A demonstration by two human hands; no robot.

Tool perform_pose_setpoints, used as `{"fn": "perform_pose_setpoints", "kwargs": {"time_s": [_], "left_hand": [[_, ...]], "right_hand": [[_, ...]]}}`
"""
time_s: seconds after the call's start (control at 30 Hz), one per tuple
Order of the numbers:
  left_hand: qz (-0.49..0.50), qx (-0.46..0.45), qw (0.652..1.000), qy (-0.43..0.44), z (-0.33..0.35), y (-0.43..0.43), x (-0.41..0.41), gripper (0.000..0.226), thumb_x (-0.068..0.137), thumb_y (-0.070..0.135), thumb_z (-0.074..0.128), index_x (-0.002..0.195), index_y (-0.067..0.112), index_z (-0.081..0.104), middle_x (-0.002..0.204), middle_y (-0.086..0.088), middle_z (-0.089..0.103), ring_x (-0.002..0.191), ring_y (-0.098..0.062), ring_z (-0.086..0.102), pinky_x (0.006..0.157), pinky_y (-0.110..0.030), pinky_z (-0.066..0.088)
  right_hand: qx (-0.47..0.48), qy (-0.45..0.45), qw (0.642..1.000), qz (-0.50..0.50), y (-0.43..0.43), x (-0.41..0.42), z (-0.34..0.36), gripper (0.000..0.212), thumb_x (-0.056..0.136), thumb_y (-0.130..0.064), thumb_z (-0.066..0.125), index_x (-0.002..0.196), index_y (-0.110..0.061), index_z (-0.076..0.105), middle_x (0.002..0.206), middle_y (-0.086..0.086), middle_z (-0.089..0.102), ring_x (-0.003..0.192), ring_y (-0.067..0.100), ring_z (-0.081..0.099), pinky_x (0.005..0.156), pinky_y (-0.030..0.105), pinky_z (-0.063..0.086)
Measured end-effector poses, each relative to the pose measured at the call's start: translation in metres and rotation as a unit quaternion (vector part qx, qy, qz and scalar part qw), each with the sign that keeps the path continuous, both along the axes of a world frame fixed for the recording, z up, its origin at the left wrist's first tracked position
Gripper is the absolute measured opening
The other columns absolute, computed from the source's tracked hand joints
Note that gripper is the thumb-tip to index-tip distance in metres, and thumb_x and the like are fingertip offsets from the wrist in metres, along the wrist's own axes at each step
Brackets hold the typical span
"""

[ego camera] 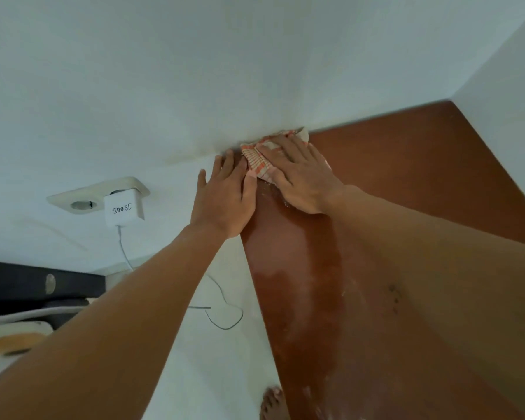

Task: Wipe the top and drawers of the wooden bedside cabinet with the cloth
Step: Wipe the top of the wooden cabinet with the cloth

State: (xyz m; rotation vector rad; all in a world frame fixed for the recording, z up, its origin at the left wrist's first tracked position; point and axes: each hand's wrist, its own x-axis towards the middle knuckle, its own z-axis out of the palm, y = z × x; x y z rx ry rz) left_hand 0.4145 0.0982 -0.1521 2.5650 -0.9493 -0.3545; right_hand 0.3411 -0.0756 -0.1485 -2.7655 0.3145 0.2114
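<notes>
A: Right hand (300, 177) first: its grip is flat, fingers spread, palm pressing the cloth (259, 160) down rather than clutching it.

B: And the cloth, where is it?

A: Bunched at the cabinet (422, 177) top's far corner, about twelve o'clock from the wrist, jammed against the wall (225, 71). Orange-checked, partly under the fingers.

B: The left hand (225, 197)?

A: At nine o'clock of the right, just beside it. Grip open as well, palm flat over the cabinet's left edge, fingertips touching the cloth's edge and the wall.

B: Further out?

A: The brown top shows pale smears towards six o'clock. Off at nine o'clock, a white charger (123, 207) sits in a wall socket (82, 203), its cable (219, 298) trailing down. A bare foot (273, 404) shows at the bottom edge.
</notes>
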Motion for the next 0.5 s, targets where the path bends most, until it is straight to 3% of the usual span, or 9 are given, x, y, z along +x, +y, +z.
{"fn": "perform_pose_setpoints", "kwargs": {"time_s": [0.13, 0.33, 0.5], "left_hand": [[-0.005, 0.016, 1.000, 0.015, -0.003, 0.004, 0.001, 0.057, 0.108, 0.043, 0.013, 0.162, 0.025, 0.020, 0.170, -0.007, 0.017, 0.158, -0.027, 0.007, 0.126, -0.055, 0.006], [-0.007, 0.071, 0.997, 0.021, 0.009, 0.008, -0.009, 0.066, 0.104, 0.050, 0.005, 0.163, 0.024, 0.014, 0.172, -0.007, 0.010, 0.158, -0.027, 0.003, 0.126, -0.055, 0.004], [0.012, 0.079, 0.994, 0.068, 0.019, -0.005, 0.003, 0.064, 0.106, 0.050, 0.009, 0.163, 0.022, 0.018, 0.172, -0.007, 0.006, 0.159, -0.022, 0.001, 0.127, -0.052, 0.003]], "right_hand": [[0.000, 0.019, 1.000, -0.001, 0.006, -0.002, -0.004, 0.056, 0.107, -0.044, 0.018, 0.162, -0.040, 0.007, 0.172, -0.004, 0.001, 0.158, 0.021, -0.008, 0.127, 0.045, -0.005], [0.008, 0.017, 1.000, 0.013, 0.016, -0.019, 0.005, 0.055, 0.108, -0.043, 0.017, 0.162, -0.039, 0.006, 0.172, -0.006, -0.005, 0.157, 0.020, -0.011, 0.126, 0.045, -0.006], [-0.007, 0.016, 1.000, 0.026, 0.014, -0.031, 0.002, 0.055, 0.108, -0.041, 0.017, 0.162, -0.037, 0.006, 0.172, -0.005, -0.005, 0.158, 0.020, -0.010, 0.127, 0.047, -0.004]]}}
